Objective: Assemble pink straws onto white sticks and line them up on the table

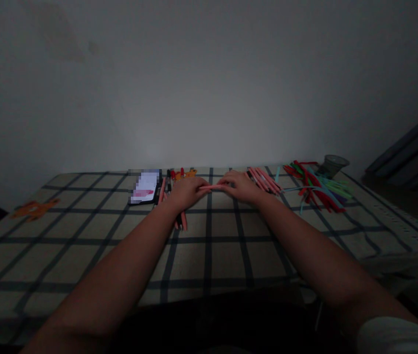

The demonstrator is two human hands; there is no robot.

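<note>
A slim pink pencil-like stick (211, 187) is held level between my two hands. My left hand (188, 191) pinches its left end, and my right hand (240, 187) grips the other end with closed fingers. Just beyond my right hand lies a pile of pink sticks (264, 180), side by side, with some dark and pale parts among them. More pink and black sticks (181, 221) lie beside and partly under my left hand, which hides their middles. Whether they are pens or pencils is too dim to tell.
A phone with a lit screen (145, 186) lies left of my hands. Red, green and blue fuzzy strips (319, 189) are heaped at the right, near a dark translucent cup (332, 166). An orange flower-like piece (35, 209) rests far left on the checked tablecloth (223, 260). Behind stands a wall.
</note>
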